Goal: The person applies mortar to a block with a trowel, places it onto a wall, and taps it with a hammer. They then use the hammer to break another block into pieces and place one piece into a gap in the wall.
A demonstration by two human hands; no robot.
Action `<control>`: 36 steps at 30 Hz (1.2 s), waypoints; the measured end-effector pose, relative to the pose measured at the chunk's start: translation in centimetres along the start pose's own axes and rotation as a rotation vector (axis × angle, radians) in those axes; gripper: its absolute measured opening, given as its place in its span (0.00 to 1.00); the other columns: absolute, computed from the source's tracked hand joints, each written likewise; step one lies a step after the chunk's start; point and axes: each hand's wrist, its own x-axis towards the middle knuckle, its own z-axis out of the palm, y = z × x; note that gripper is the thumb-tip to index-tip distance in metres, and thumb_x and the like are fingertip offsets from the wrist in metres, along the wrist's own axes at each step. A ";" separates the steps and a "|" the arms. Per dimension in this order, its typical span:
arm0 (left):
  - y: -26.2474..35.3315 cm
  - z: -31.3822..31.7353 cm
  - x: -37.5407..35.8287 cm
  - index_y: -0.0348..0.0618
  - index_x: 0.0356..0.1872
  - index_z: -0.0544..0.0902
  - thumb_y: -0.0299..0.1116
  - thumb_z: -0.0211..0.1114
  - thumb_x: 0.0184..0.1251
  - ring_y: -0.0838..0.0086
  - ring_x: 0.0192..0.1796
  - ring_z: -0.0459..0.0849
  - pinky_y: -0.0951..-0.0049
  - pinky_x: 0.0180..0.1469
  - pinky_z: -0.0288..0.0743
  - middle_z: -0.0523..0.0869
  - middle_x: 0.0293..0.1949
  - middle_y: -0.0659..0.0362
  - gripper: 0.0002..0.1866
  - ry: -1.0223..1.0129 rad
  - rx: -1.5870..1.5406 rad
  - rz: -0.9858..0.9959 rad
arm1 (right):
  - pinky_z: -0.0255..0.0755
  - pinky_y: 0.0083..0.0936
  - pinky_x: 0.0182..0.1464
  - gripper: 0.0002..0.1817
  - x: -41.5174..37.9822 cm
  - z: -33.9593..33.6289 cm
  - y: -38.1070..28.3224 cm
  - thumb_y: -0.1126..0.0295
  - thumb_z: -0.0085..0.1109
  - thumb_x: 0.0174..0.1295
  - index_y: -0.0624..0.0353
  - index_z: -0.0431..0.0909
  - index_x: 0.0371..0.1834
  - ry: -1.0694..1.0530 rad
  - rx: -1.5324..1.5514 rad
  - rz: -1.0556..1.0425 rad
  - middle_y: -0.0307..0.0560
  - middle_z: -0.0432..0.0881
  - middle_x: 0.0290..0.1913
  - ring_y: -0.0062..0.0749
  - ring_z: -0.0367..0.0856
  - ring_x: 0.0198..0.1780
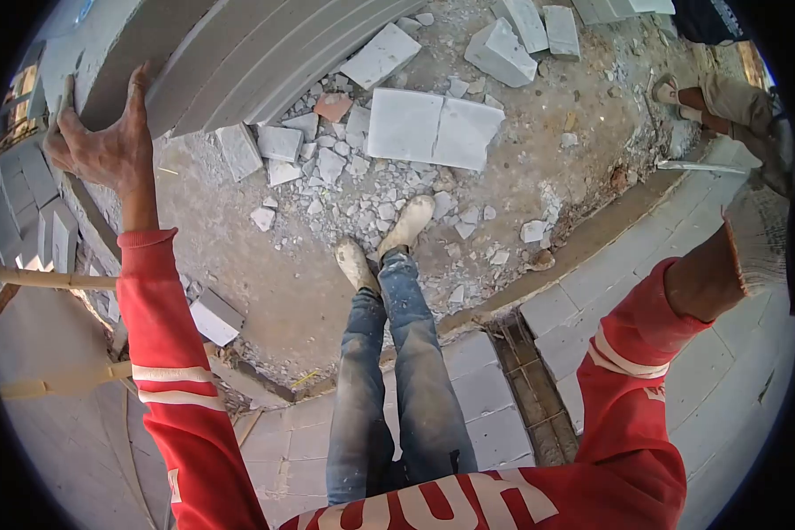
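At the upper left, my left hand (pixel 104 146) is bare, with thumb and fingers spread around the lower end of a large grey block (pixel 131 66) and pressed to its sides. My right hand (pixel 758 238), in a whitish knit glove, is at the far right beside a wall of pale blocks (pixel 693 353). Its fingers are hidden or too dark to make out, and so is anything in them.
Broken white blocks (pixel 404 124) and rubble (pixel 349 181) lie on the dusty floor (pixel 274 265) ahead of my boots. More grey blocks stand at the upper left. A wooden pole (pixel 44 277) juts in at left. Another person's legs (pixel 738 102) show at the upper right.
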 end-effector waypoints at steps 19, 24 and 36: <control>0.0 0.6 -0.2 0.46 0.53 0.88 0.69 0.82 0.37 0.55 0.57 0.72 0.52 0.62 0.66 0.80 0.48 0.47 0.45 0.025 -0.011 -0.010 | 0.58 0.19 0.22 0.11 -5.4 4.2 3.6 0.62 0.64 0.70 0.60 0.85 0.43 0.369 -0.707 0.366 0.36 0.83 0.33 0.18 0.68 0.22; -2.0 2.0 -0.4 0.43 0.57 0.86 0.71 0.79 0.42 0.58 0.65 0.72 0.54 0.67 0.65 0.83 0.58 0.48 0.47 -0.017 0.262 0.092 | 0.66 0.26 0.30 0.13 2.0 5.7 -0.4 0.61 0.64 0.68 0.60 0.86 0.44 0.040 -0.241 -0.075 0.40 0.84 0.31 0.25 0.74 0.26; -1.8 2.1 0.3 0.44 0.50 0.89 0.65 0.85 0.37 0.62 0.60 0.72 0.56 0.62 0.65 0.83 0.46 0.54 0.41 0.091 0.042 0.209 | 0.60 0.26 0.21 0.17 -31.2 -0.3 36.6 0.54 0.73 0.60 0.57 0.84 0.33 0.418 -0.324 1.377 0.36 0.77 0.20 0.21 0.68 0.18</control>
